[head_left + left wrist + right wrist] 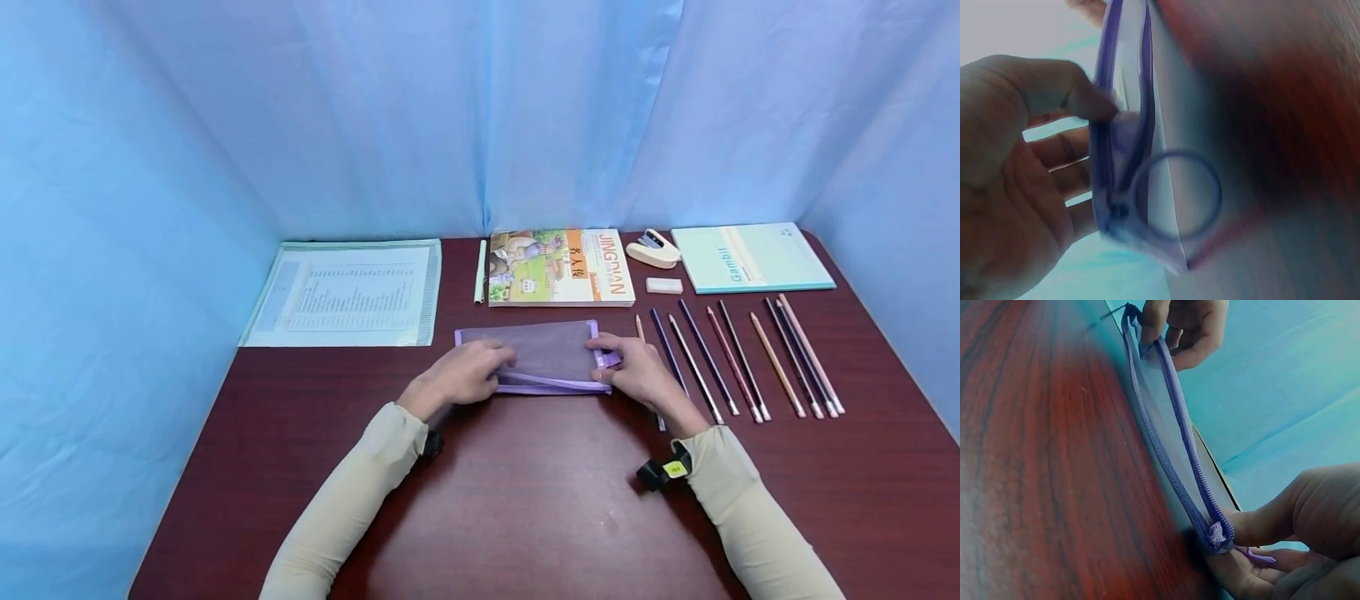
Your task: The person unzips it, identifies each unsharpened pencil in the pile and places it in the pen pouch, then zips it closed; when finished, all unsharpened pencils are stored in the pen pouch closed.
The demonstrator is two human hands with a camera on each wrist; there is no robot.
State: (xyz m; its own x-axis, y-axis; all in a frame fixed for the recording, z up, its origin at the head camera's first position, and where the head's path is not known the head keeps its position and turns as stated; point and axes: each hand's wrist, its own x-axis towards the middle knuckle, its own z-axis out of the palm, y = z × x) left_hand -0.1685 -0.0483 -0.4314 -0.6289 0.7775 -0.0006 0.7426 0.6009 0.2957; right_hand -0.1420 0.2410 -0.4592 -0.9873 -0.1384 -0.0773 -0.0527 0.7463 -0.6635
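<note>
A translucent mesh pencil pouch (551, 346) with purple trim lies on the table between both hands, its zipper side facing the person. In the right wrist view the zippered mouth (1169, 434) gapes, its two edges apart. My left hand (468, 372) pinches the far edge of the mouth near the left end, thumb inside and fingers behind. A round ring (1177, 195) hangs at that end in the left wrist view. With thumb and fingers, my right hand (637, 367) grips the pouch's right end, beside a small purple tab (612, 359).
Several pencils (738, 362) lie in a row at the right, the nearest partly under the right hand. Behind are a book (558, 267), a pale pen (481, 271), a stapler (654, 249), an eraser (664, 286) and a notebook (753, 258). A document pouch (345, 293) lies at left.
</note>
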